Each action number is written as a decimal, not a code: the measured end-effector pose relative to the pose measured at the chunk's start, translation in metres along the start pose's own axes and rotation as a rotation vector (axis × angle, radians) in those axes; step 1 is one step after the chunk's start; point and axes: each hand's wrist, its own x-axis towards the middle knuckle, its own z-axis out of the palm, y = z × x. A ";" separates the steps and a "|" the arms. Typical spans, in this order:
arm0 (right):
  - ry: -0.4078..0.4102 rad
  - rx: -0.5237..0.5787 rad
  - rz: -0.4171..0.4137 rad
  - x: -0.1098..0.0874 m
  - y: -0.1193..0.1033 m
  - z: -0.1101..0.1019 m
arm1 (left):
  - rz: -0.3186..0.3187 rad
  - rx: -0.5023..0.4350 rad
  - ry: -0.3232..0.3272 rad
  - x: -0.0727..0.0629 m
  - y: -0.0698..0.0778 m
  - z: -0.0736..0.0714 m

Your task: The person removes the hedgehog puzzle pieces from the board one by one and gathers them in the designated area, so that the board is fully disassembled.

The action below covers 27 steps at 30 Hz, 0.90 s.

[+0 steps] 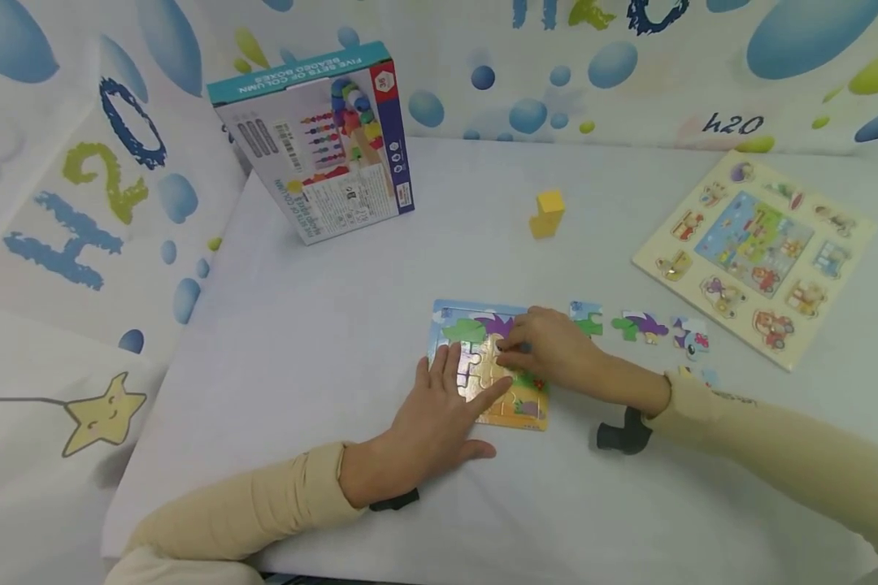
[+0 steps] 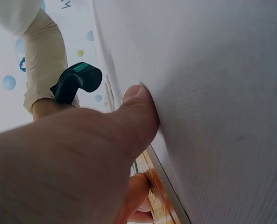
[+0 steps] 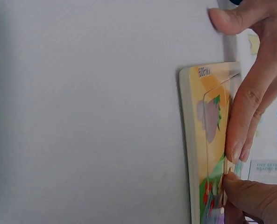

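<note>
A small jigsaw puzzle point(image 1: 512, 420) in a flat tray lies on the white cloth, with pieces fitted along its top and lower right. My left hand point(image 1: 433, 416) rests on its left part, fingers straight and spread. Over the puzzle's right half, my right hand point(image 1: 558, 351) pinches a puzzle piece, mostly hidden by the fingers. In the right wrist view, the right thumb point(image 3: 252, 193) is close to the left fingertips at the tray surface. Right of the tray lie loose pieces: a blue-green one point(image 1: 587, 318), a purple-green one point(image 1: 642, 326) and one with an eye point(image 1: 691, 336).
More loose pieces point(image 1: 705, 375) lie partly behind the right sleeve. A wooden picture puzzle board point(image 1: 669, 288) lies at the right. Two yellow blocks point(image 1: 549, 215) and a bead-toy box point(image 1: 322, 154) stand farther back, before a printed curtain point(image 1: 468, 106).
</note>
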 end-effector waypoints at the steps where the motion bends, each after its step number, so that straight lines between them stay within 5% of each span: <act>1: 0.002 0.013 0.007 0.000 0.000 0.000 | 0.000 -0.003 0.001 0.000 0.000 0.000; 27: 0.038 -0.077 -0.017 -0.001 -0.001 0.002 | -0.006 -0.032 0.003 0.001 0.001 -0.001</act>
